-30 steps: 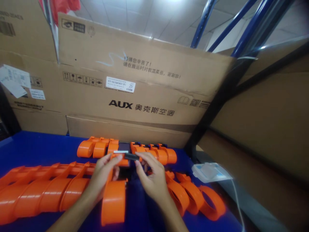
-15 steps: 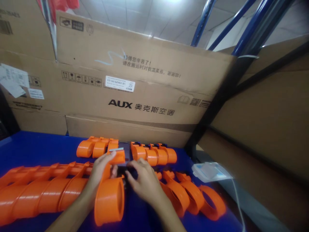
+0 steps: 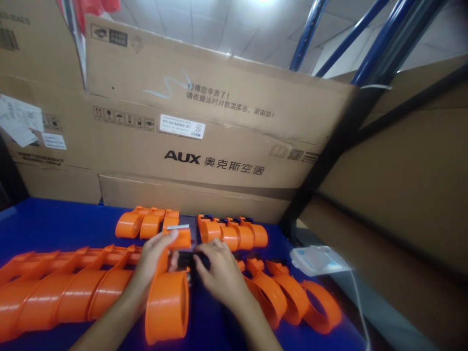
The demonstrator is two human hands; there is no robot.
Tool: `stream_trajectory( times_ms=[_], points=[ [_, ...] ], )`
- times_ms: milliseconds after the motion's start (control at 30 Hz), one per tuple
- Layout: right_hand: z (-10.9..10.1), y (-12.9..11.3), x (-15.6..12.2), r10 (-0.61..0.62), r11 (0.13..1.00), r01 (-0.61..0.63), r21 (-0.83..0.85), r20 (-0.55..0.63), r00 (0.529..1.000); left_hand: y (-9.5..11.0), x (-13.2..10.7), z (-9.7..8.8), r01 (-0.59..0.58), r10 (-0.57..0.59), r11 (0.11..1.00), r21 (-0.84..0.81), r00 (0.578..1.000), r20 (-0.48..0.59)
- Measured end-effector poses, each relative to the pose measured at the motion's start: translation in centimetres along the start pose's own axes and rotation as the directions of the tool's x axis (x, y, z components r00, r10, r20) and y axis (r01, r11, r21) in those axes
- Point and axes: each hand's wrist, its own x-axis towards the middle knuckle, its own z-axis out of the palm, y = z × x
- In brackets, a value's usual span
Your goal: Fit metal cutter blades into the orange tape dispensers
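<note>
Left hand clamped on orange piece, over blue table. Right hand at black bit; can't tell if gripping. Job looks part done: dark bits on back right row, none seen on front left row.

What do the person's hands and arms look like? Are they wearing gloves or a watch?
No gloves! The bare left hand and bare right hand have ordinary fingers and thumbs. Both bare forearms show no sleeves, watch or bracelet as far as the picture reaches. I can't see any rings, but some fingers are hidden.
</note>
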Motion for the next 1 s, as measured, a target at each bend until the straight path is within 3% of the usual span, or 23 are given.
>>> stream_trajectory(
  times_ms=[100,200,367,600,800,1000],
  points=[
    [-0.4,-0.2,0.1,0.027,0.993,-0.015,0.120,-0.101,0.994,-0.3,-0.6,0.4,-0.052,0.052,0.999,-0.002,0.998,-0.033],
    [-0.8,-0.5,0.0,0.106,0.939,-0.026,0.343,-0.217,0.970,-0.8,-0.9,0.6,-0.058,0.058,0.998,0.039,0.998,-0.008],
    [-0.7,-0.9,-0.2,0.170,0.793,-0.018,0.609,-0.192,0.967,-1.6,-0.8,0.6,-0.062,0.051,0.987,0.147,0.995,0.081],
    [-0.2,-1.0,0.0,0.217,0.699,-0.058,0.713,-0.135,0.967,-1.4,-1.1,1.0,-0.105,0.072,0.971,0.217,0.985,0.156],
    [-0.3,-0.3,0.2,0.298,0.682,-0.061,0.729,-0.201,0.933,-1.1,-1.6,1.7,-0.104,0.083,0.990,0.090,0.974,0.209],
    [-0.1,0.0,0.4,0.358,0.619,-0.062,0.783,-0.212,0.909,-1.4,-1.5,1.7,-0.078,0.072,0.996,0.036,0.985,0.155]
  ],
)
